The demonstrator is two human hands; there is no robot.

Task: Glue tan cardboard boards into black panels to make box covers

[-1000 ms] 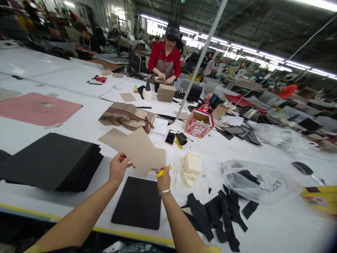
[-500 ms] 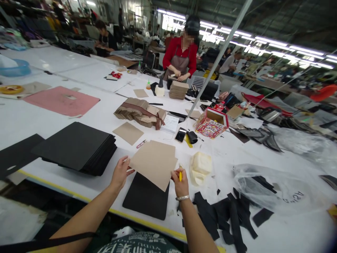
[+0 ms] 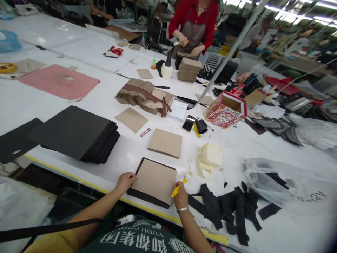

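A tan board (image 3: 156, 180) lies over a black panel (image 3: 147, 199) near the table's front edge, with black showing along its top and bottom sides. My left hand (image 3: 126, 182) pinches the board's left edge. At the right edge, my right hand (image 3: 180, 196) has its fingers wrapped round a yellow-handled brush (image 3: 176, 190), bristles pointing away from me, and touches the board. Behind the board sits a stack of tan boards (image 3: 165, 142). To the left is a thick stack of black panels (image 3: 75, 131).
A cream glue container (image 3: 209, 156) stands to the right, near black scraps (image 3: 238, 207) and a plastic bag (image 3: 273, 182). Farther back are pink snips (image 3: 145, 132), a phone (image 3: 189, 123) and a red box (image 3: 226, 110). A person in red (image 3: 195, 26) works across the table.
Both hands have lowered the tan board from a raised, tilted position onto the black panel. The camera view has shifted, and the stack of tan boards behind is now uncovered.
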